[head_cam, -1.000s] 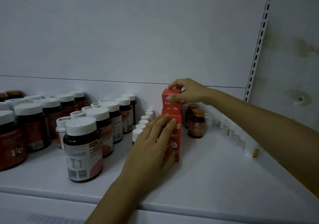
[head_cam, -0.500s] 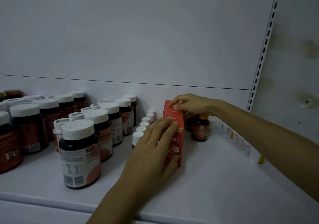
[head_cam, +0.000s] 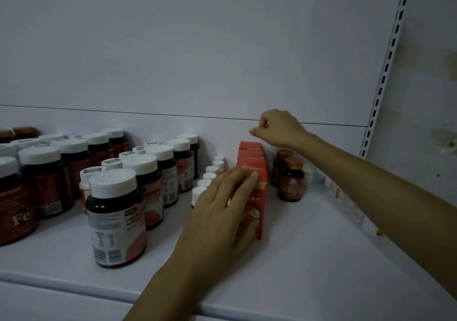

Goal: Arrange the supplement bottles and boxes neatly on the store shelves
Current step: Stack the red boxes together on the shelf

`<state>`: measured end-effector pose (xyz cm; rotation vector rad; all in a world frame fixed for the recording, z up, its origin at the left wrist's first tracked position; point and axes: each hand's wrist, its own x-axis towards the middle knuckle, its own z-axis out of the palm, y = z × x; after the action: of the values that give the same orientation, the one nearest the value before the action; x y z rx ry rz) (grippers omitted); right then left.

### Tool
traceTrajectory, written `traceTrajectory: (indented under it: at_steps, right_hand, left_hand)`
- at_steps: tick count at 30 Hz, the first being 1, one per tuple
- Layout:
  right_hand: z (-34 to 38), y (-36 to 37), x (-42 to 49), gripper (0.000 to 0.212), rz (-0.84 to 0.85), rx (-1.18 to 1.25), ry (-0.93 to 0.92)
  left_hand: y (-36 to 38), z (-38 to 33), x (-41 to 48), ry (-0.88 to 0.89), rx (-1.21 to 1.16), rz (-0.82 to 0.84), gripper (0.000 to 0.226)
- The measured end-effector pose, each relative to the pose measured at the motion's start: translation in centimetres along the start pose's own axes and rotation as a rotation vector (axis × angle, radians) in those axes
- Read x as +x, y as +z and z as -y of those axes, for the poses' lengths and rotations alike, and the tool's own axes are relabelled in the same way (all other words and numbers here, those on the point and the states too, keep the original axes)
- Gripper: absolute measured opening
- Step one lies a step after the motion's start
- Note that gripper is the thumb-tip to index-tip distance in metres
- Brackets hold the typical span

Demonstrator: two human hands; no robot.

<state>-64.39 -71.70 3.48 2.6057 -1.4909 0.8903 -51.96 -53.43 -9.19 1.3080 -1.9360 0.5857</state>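
Pressing against the front red box (head_cam: 260, 194), your left hand (head_cam: 222, 212) lies with its fingers straight and close together, fingertips near the box's top edge. Your right hand (head_cam: 279, 128) hangs just above the rear of the box row, clear of it, its fingers curled and nothing visible in its grip. Your right forearm reaches in from the shelf's right edge.

The red boxes (head_cam: 251, 156) stand upright in a single file running from the middle of the white shelf (head_cam: 309, 246) back to the back panel (head_cam: 222, 49), each touching the next.

Just left of the file, note a row of small white-capped bottles (head_cam: 210, 175) running front to back. Just right of it, two brown bottles with copper caps (head_cam: 290, 182) stand one behind the other near the back edge. Large dark bottles with white caps (head_cam: 116, 219) fill the left half of the shelf; one at the left edge reads "Fe" (head_cam: 14, 217). Small pale bottles (head_cam: 351, 212) line the right edge; their labels are too blurred to read. A slotted upright (head_cam: 385, 73) rises at the back right corner.
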Motion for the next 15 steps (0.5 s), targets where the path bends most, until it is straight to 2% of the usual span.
traceTrajectory:
  at_steps: [3, 6, 8, 12, 15]
  right_hand:
    - [1.4, 1.2, 0.8, 0.055, 0.071, -0.188, 0.081]
    - [2.6, 2.3, 1.4, 0.064, 0.247, -0.166, 0.188]
    - [2.9, 2.7, 1.6, 0.065, 0.291, -0.133, 0.260]
    - [3.1, 2.0, 1.9, 0.031, 0.179, -0.007, 0.305]
    - [3.4, -0.9, 2.1, 0.033, -0.003, 0.156, 0.269]
  left_hand:
    - [-0.3, 0.0, 0.1, -0.021, -0.043, -0.026, 0.058]
    - [-0.3, 0.2, 0.1, -0.044, -0.064, -0.022, 0.057]
    - [-0.2, 0.3, 0.2, -0.040, -0.061, -0.021, 0.056]
    - [0.0, 0.4, 0.3, -0.040, -0.058, -0.048, 0.056]
    - [0.1, 0.4, 0.3, -0.037, -0.065, -0.054, 0.056]
